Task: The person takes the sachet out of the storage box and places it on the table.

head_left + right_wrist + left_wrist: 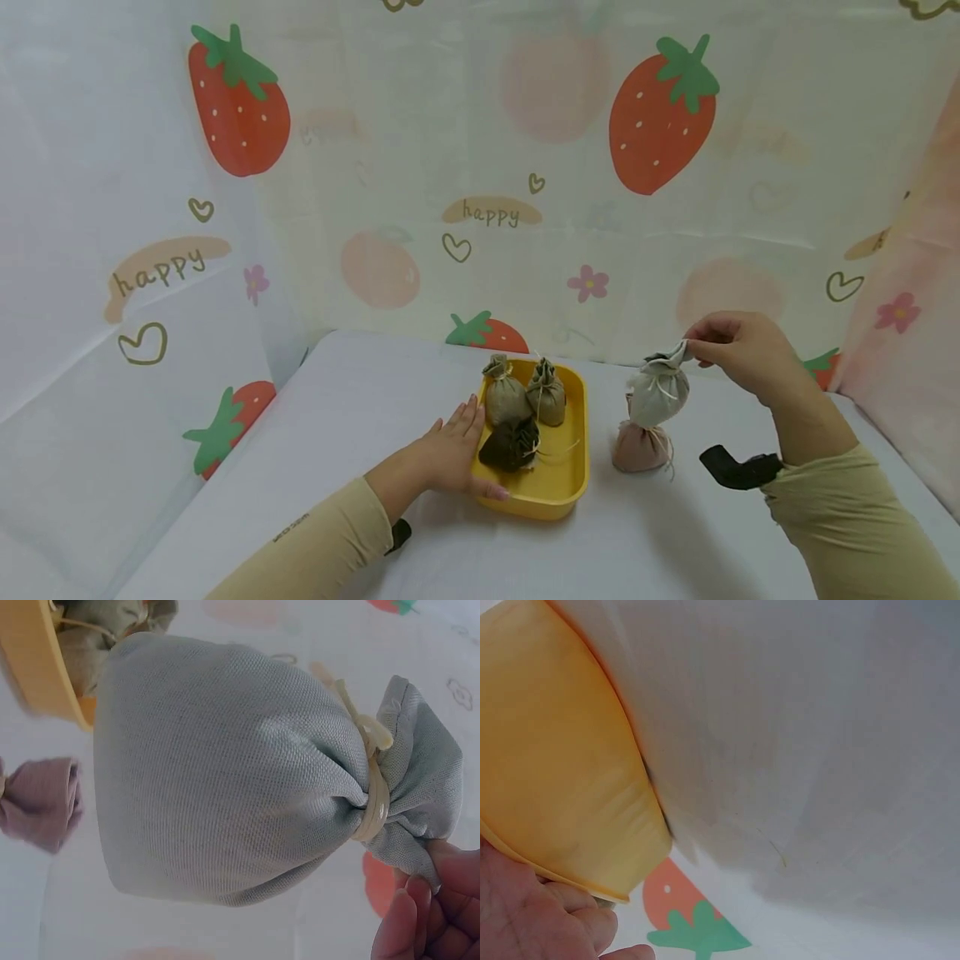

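- Right hand (738,348) pinches the gathered neck of a pale grey-green cloth pouch tied with cream cord (657,390), fingertips closed on the ruffled top, so the pouch hangs in the air under the fingers.
- Left hand (450,454) lies spread and flat, palm down, against the near left rim of a yellow rectangular plastic tray (581,433); it appears to steady the tray, fingers straight.
- Inside the tray, just right of the left hand, sit three tied cloth pouches: a tan one (504,397), an olive one (547,393) and a dark brown one (511,443).
- Directly below the hanging pouch, a dusty pink tied pouch (642,446) rests on the white worktop (315,433), between the tray and the right forearm.
- Judged from this, the step in hand is carrying a lifted pouch, with the tray braced; the next move would call for a short sideways travel towards the left hand and a low release into the free corner.
- Right wrist is bent and raised with the forearm angled inward; the left forearm lies low along the worktop.
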Tool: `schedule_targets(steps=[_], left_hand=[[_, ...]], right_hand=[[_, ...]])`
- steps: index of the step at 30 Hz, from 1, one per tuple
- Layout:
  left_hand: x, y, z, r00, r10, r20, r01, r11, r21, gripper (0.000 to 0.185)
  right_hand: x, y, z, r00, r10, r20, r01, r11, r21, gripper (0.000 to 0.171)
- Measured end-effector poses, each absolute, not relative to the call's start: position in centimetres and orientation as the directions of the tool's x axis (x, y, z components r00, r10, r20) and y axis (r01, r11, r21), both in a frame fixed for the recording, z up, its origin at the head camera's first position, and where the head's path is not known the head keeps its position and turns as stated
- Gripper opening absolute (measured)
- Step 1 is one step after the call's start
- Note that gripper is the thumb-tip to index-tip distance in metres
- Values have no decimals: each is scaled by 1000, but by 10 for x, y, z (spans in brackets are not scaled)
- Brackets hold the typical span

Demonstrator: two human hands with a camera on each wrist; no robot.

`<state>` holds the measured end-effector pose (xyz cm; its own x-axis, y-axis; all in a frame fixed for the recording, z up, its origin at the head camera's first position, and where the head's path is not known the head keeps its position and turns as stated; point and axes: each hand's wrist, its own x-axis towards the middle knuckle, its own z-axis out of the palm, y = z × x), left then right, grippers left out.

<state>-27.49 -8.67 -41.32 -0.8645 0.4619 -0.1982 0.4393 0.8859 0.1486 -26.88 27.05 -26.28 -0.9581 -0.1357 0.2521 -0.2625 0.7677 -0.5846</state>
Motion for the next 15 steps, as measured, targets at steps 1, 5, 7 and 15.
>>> schedule_targets(steps=[1,5,7,15], left_hand=[[-275,-87,-413,-865,461,-199,438,886,149,132],[-273,-87,-412,-866,461,-195,439,886,147,132],[-273,-87,-412,-866,462,-193,440,886,147,131],[-274,-87,-412,-864,466,-191,444,883,149,131]], right_hand=[[-268,274,-263,-957,-128,260,-260,771,-581,22],[-267,287,-263,-948,-94,305,-259,786,-562,21],[-267,294,-264,-947,-76,311,-249,785,-567,22],[-263,321,-270,-966,-20,258,-183,756,-629,27]])
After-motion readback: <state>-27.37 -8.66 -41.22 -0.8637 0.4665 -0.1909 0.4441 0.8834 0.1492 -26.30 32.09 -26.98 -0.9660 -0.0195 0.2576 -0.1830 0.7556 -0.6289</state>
